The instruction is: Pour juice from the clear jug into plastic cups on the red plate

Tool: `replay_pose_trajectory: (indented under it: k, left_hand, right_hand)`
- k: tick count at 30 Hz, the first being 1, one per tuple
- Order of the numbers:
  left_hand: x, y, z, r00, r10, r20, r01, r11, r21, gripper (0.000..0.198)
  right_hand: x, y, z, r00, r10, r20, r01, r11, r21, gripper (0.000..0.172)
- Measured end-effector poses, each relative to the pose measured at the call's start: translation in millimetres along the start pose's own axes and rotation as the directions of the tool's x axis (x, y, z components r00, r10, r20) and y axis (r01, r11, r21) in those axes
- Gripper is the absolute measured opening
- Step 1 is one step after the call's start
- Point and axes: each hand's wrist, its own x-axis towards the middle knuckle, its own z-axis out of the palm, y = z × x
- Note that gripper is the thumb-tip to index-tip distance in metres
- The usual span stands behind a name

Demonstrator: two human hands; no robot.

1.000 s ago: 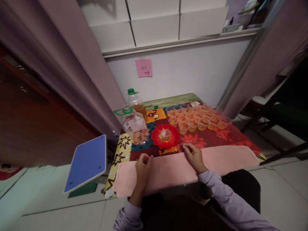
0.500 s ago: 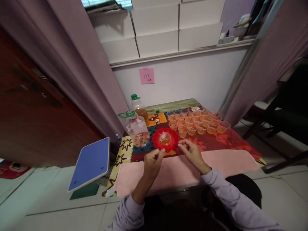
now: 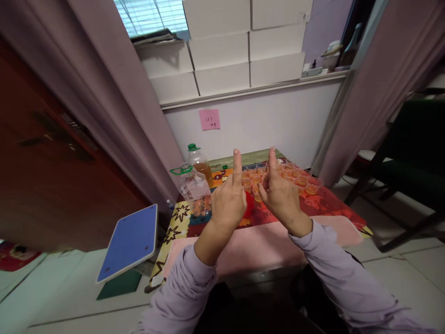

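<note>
Both hands are raised above the table's front half, index fingers pointing up. My left hand (image 3: 227, 202) holds nothing; its index finger is stretched out while the other fingers look curled. Nothing is in my right hand (image 3: 282, 197) either, with its index finger straight and thumb apart from it. A red scalloped plate (image 3: 248, 204) lies behind my left hand, which hides most of it. Several clear plastic cups of amber liquid (image 3: 301, 182) stand in rows behind my right hand, partly covered by it.
At the table's left stand an uncapped clear jug (image 3: 194, 188) and a green-capped jug of amber liquid (image 3: 204, 170). A pink mat (image 3: 257, 248) runs along the front edge. A blue board (image 3: 128, 241) is at the left, a dark chair (image 3: 417, 144) at the right.
Both hands have risen from beside the red plate's front edge, and their index fingers now point up. The cup seen on the plate is now hidden behind my left hand. The view has shifted slightly.
</note>
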Motion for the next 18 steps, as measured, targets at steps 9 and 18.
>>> replay_pose_trajectory:
  k: [9,18]
  left_hand:
    - [-3,-24,29.9,0.994,-0.103,0.021,0.103,0.995,0.015,0.088]
    - [-12,-28,38.9,0.987,-0.153,-0.047,0.144,0.976,-0.164,0.082]
  right_hand:
    - [4,14,10,0.999,0.041,0.008,-0.039,0.985,-0.17,0.077]
    - [1,22,15,0.997,0.021,-0.072,-0.029,0.993,-0.114,0.078]
